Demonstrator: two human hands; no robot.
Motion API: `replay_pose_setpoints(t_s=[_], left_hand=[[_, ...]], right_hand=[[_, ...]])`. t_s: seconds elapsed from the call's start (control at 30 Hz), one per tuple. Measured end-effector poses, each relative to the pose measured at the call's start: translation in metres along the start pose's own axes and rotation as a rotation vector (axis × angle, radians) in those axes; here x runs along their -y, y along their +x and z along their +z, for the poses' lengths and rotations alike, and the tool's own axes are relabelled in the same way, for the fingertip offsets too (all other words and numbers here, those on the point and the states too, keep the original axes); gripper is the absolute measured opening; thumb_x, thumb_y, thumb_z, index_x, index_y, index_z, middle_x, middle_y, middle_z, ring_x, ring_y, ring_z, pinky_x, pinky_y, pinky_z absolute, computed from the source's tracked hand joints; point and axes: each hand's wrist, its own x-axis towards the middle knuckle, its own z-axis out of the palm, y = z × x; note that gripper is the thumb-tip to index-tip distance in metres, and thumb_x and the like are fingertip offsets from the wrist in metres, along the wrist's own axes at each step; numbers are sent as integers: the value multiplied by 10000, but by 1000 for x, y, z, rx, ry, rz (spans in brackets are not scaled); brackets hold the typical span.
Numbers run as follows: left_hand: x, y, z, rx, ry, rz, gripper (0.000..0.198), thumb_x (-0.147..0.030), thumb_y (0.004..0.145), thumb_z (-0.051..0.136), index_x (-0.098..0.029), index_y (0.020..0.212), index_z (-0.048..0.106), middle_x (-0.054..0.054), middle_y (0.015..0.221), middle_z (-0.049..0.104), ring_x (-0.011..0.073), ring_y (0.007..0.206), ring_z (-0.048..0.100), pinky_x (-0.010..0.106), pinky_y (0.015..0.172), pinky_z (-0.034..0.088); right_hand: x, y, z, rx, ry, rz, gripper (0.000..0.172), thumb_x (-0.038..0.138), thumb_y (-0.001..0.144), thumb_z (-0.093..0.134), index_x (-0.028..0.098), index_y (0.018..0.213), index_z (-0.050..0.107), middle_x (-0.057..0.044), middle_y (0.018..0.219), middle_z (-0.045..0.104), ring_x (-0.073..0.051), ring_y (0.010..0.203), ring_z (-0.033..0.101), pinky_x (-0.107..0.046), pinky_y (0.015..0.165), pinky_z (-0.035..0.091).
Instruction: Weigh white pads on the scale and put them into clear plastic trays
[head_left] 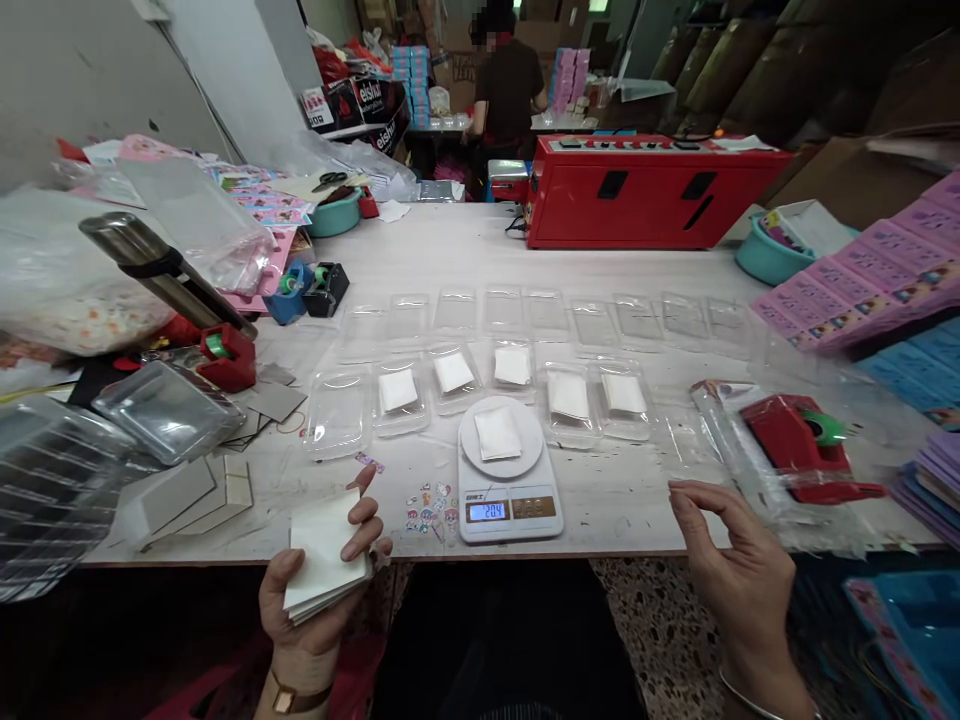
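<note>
My left hand [330, 570], in front of the table's near edge, is wrapped round a stack of white paper squares [322, 545]. Thumb and index finger of my right hand [735, 560] curl together in a pinch at the right, with nothing visible between them. Between my hands stands a white kitchen scale [512, 515], its display lit and reading about 20.4. One white paper piece [498, 434] lies on its round pan. Behind it, several clear plastic trays [337, 412] form two rows; in the front row, several hold white folded paper pieces [568, 395].
Small stickers [431, 510] lie left of the scale. Red tape dispensers [806, 450] flank the workspace. A red machine [652, 190] stands at the back. Pink boxes [877, 260] are stacked right; a metal flask [161, 265] leans left. Another person [510, 90] works beyond.
</note>
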Motion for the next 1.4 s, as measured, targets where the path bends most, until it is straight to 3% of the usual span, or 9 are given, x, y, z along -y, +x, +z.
replay_pose_setpoints(t_s=[0.13, 0.33, 0.43, 0.57, 0.8, 1.07, 1.4], left_hand=[[3, 2, -4, 18, -7, -30, 1178, -84, 508, 692, -106, 1507, 69, 15, 848, 544, 81, 604, 518, 392, 817, 560], [13, 6, -4, 25, -37, -67, 1128, -102, 532, 692, -163, 1508, 130, 23, 861, 543, 100, 633, 527, 353, 724, 557], [18, 8, -5, 27, -50, -106, 1087, -122, 543, 700, -189, 1499, 186, 31, 871, 546, 118, 667, 534, 349, 712, 545], [27, 14, -6, 46, -46, -167, 998, -180, 580, 710, -119, 1470, 264, 52, 890, 556, 156, 735, 543, 350, 727, 528], [49, 33, -3, 218, -48, -321, 737, -255, 641, 658, -95, 1341, 490, 67, 916, 565, 149, 720, 515, 305, 677, 486], [76, 71, 7, 314, -145, -429, 687, -225, 652, 619, -77, 1316, 517, 86, 961, 573, 146, 729, 531, 296, 694, 454], [88, 96, 14, 282, -151, -485, 787, -237, 627, 601, -137, 1386, 417, 69, 933, 558, 144, 699, 499, 295, 658, 412]], right_hand=[[5, 6, 1, 3, -2, -25, 99, 274, 879, 611, 205, 824, 657, -42, 852, 667, -198, 814, 634, -344, 779, 494], [12, 12, 17, 100, 21, -79, 91, 270, 892, 600, 213, 836, 644, -46, 857, 668, -202, 822, 639, -346, 766, 508], [17, 19, 31, 214, 43, -144, 67, 257, 899, 595, 219, 868, 642, -49, 879, 668, -207, 845, 641, -354, 781, 512], [27, 33, 53, 345, 41, -222, 74, 241, 922, 564, 220, 899, 631, -55, 884, 658, -212, 864, 635, -351, 767, 507], [40, 69, 108, 587, -125, -432, 140, 244, 942, 524, 203, 1026, 627, -96, 968, 640, -240, 866, 609, -378, 716, 501], [36, 89, 164, 733, -165, -551, 113, 182, 904, 561, 188, 989, 636, -100, 963, 609, -233, 853, 566, -372, 718, 489], [29, 97, 187, 794, -173, -591, 92, 143, 897, 547, 180, 840, 609, -83, 925, 605, -212, 834, 531, -342, 711, 433]])
